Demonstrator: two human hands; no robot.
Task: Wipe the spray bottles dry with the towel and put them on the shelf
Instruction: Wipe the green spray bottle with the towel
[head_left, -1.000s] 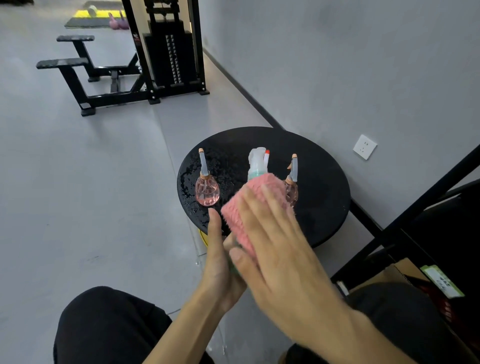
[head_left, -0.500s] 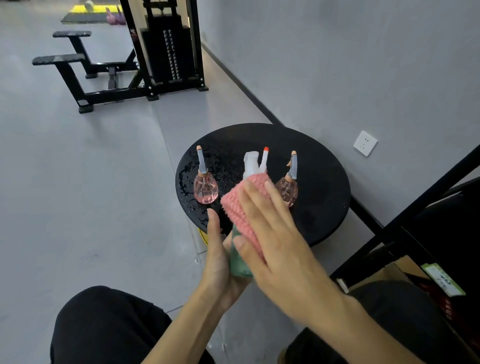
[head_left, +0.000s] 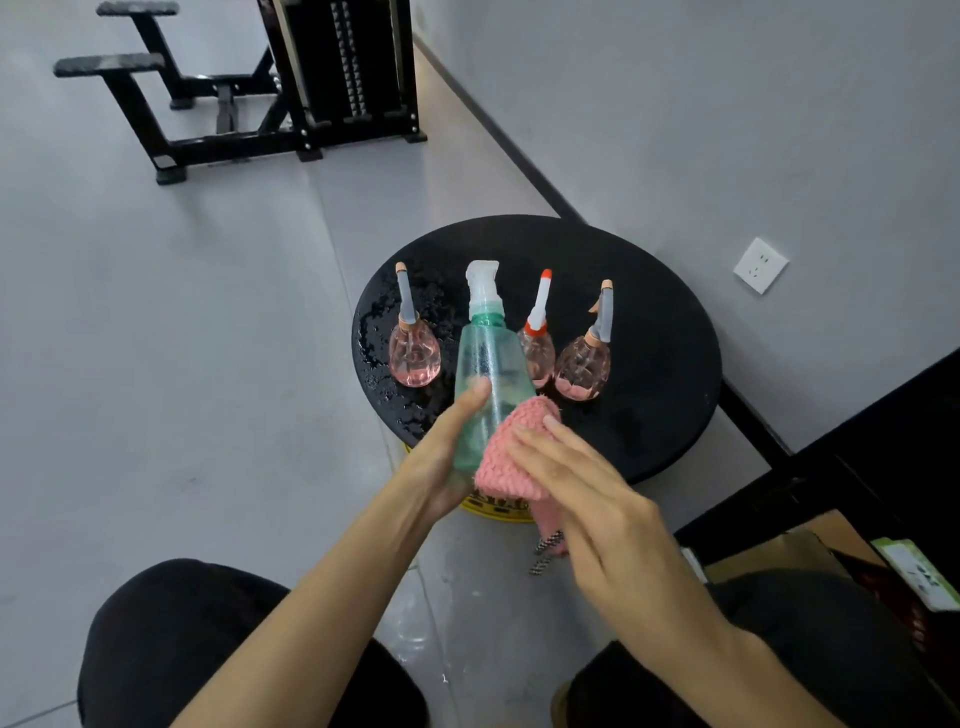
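one bottle (head_left: 485, 364) held, left hand (head_left: 441, 460) (towel (head_left: 506, 460), right hand (head_left: 597, 501))

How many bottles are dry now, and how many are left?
Done: none visibly shelved. In hand: the left hand holds the green bottle while the right hand presses the pink towel against it. Left: three pink bottles wait on the wet black table.

The left hand (head_left: 441, 462) grips a green bottle (head_left: 488, 374), held upright over the near edge of a round black table (head_left: 649, 364). The right hand (head_left: 587, 499) presses a pink towel (head_left: 511, 457) against the bottle's lower side with straight fingers. On the wet tabletop stand a left pink bottle (head_left: 414, 358), a red-nozzled bottle (head_left: 537, 353) and a right pink bottle (head_left: 582, 366).
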